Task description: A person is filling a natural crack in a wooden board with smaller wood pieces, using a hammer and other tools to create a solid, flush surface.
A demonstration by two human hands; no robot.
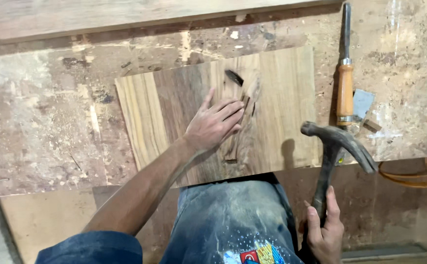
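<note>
One worn desk (42, 122) is seen, carrying one wooden board (282, 98). The left hand (213, 124) is laid flat on that board, fingers spread, nothing gripped. One claw hammer (338, 146) is held by the right hand (323, 234). One chisel (345, 73) lies beside the board.

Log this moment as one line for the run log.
left hand: flat on board | right hand: gripping hammer | chisel: on bench, right of board
</note>
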